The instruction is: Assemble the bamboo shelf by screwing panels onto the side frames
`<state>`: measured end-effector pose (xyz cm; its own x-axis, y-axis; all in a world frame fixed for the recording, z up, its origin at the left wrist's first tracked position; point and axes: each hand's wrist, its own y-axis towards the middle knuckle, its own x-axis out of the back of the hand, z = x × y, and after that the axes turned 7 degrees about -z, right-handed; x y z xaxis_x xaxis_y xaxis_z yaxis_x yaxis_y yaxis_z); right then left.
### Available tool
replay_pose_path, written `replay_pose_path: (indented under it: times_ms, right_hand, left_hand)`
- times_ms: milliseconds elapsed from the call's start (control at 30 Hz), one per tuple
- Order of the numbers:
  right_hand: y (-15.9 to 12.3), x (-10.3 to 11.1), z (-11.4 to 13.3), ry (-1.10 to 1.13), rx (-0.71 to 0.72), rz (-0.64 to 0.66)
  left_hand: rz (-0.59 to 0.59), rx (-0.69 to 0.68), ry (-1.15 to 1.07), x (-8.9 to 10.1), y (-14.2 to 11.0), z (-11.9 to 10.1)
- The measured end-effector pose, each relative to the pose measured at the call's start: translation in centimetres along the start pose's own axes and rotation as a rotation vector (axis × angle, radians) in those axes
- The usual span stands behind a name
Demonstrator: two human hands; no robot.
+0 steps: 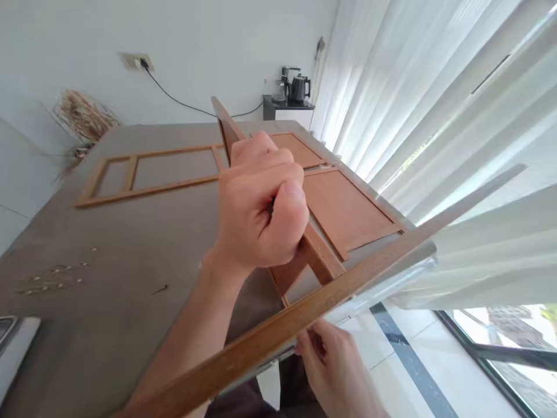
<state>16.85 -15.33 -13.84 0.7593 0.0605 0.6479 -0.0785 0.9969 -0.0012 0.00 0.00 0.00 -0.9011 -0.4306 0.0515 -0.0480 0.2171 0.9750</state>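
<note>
At the near edge of the table (pixel 191 232), the left hand (pixel 263 203) clenches a wooden bar (pixel 322 255), apparently steadying it against the long rail (pixel 278 327), while the right hand (pixel 335 368) curls beneath, pinching what I cannot tell, and the next move calls for careful alignment.

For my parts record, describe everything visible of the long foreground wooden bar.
The long bar looks like brown, grained wood, straight and narrow. It slants by the near edge of the table, right end higher in view. A rail clenched in the left grip appears to meet its side. The right grip is at its lower edge, contact unclear.
</note>
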Motion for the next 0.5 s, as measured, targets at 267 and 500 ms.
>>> replay_pose_path:
  times_ms: [267,500]
  right_hand:
    - [0.3,0.3,0.6,0.027,0.008,-0.025]
    - [0.2,0.3,1.0,0.019,0.032,-0.086]
  left_hand:
    - [-0.033,0.033,0.007,-0.2,0.1,-0.3]
    - [-0.015,0.022,0.045,-0.1,0.3,-0.6]
